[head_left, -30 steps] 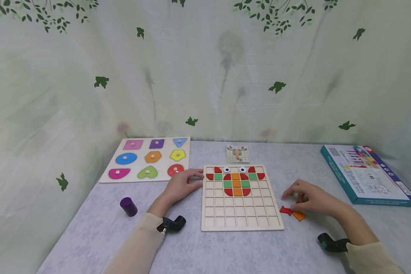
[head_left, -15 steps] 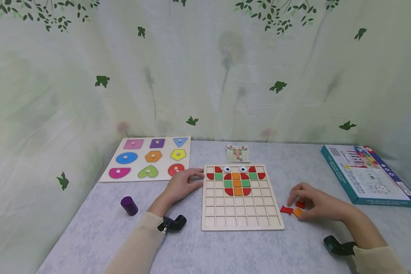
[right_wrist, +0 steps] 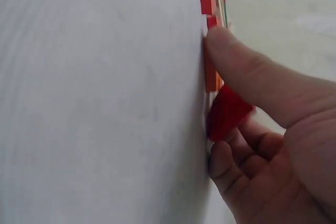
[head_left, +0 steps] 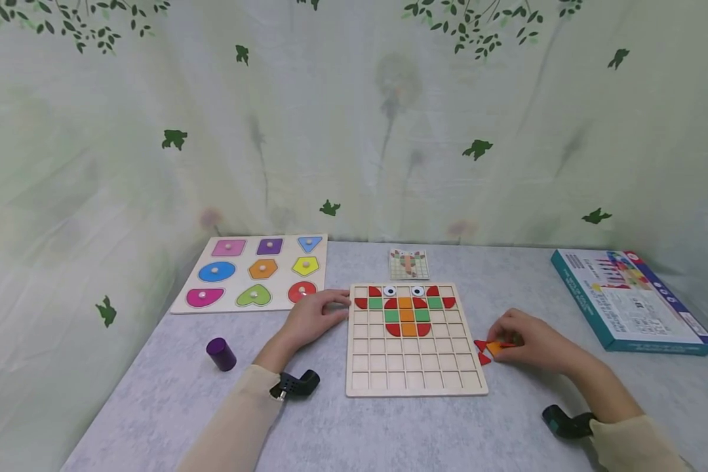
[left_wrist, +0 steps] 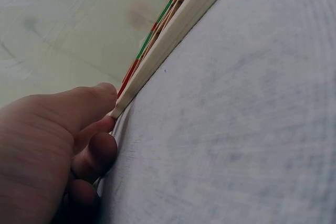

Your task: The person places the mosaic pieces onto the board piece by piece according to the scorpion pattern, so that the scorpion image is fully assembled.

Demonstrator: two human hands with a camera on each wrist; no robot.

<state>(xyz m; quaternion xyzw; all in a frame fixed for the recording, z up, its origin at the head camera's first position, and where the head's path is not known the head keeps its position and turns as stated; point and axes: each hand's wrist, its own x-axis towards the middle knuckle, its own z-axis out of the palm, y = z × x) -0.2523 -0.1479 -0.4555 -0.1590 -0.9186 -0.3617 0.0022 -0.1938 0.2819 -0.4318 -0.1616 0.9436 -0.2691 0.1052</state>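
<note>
In the head view my left hand (head_left: 313,321) touches the left edge of a wooden grid board (head_left: 377,364), its fingers fairly relaxed. Red, green and orange pieces and two eye pieces fill part of the board's upper rows. Just off its right side, my right hand (head_left: 533,341) has its thumb and fingers curled round an orange piece (head_left: 493,349). A red piece (right_wrist: 228,114) is tilted up between the thumb and fingers in the right wrist view. Small red triangles (head_left: 484,359) lie between that hand and the board.
A small picture card (head_left: 409,264) lies behind the board. To the left are a shape-knob puzzle (head_left: 283,301) and a purple cylinder (head_left: 221,354). A flat teal-edged box (head_left: 637,308) rests at the right. A leaf-printed curtain (head_left: 354,131) hangs behind the table.
My right hand has moved left, and the loose red and orange pieces now lie closer to the board. The left hand has stayed at the board's edge.
</note>
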